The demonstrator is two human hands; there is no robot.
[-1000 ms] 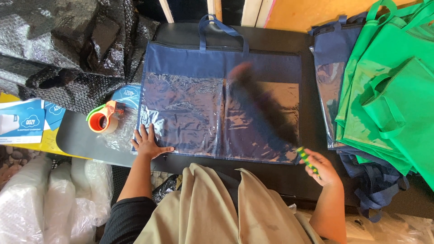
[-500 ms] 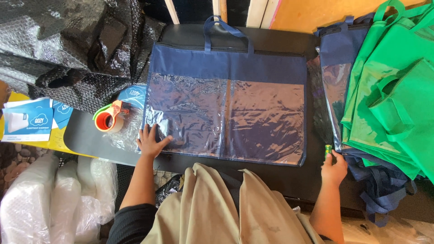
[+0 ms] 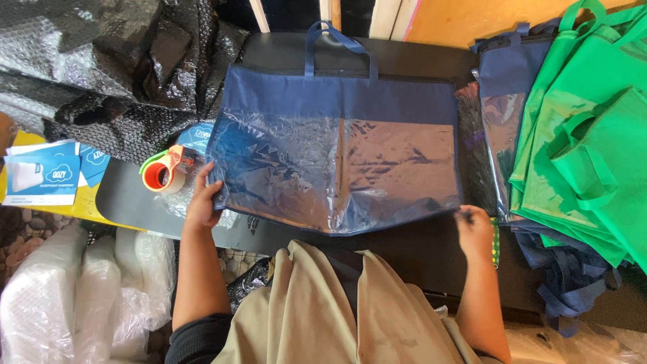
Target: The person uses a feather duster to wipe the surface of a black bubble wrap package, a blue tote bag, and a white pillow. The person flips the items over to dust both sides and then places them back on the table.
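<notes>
The navy bag with clear front panel (image 3: 337,155) lies flat and spread on the dark table (image 3: 418,253), handle at the far edge. The left hand (image 3: 203,201) pinches its near-left corner. The right hand (image 3: 476,229) is closed on a green-handled tool at the near-right corner. Green bags (image 3: 593,135) are stacked right; a tape dispenser (image 3: 164,172) sits left. The bag appears laid out, not yet packed.

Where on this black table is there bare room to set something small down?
Bare black table shows below the tape dispenser, left of the left hand, and along the near edge between the navy bag and the right hand. The right side is crowded with green bags.
</notes>
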